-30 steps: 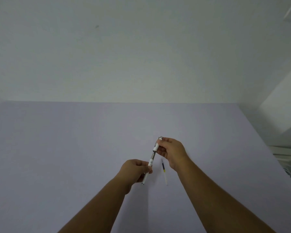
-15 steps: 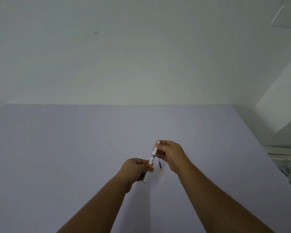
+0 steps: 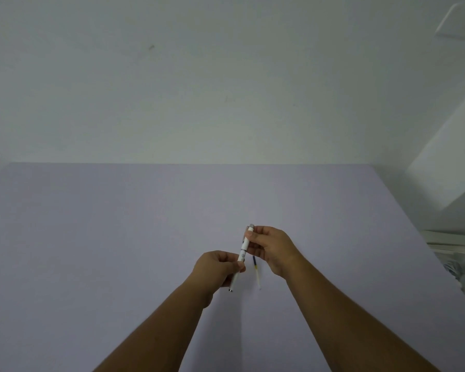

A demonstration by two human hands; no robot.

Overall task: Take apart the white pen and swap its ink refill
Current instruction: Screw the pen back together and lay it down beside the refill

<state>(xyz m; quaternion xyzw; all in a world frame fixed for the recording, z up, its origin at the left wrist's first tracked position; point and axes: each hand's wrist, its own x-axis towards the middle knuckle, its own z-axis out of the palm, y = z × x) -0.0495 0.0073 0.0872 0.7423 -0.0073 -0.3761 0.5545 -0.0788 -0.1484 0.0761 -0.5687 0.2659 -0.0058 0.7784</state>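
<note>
Lavender surface (image 3: 118,237) lies bare around both hands, its right edge near white clutter (image 3: 462,272). The left hand (image 3: 218,268) and right hand (image 3: 270,247) pinch the white pen (image 3: 243,249) above it; a loose refill (image 3: 256,269) lies just beside.

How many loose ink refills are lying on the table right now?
1. A single refill lies on the table between the two hands, just right of the pen. Its upper end is hidden behind the right hand; another may sit inside the pen.

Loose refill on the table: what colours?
Head view: the refill is dark blue at the far end, then a yellowish band, then translucent white.
</note>
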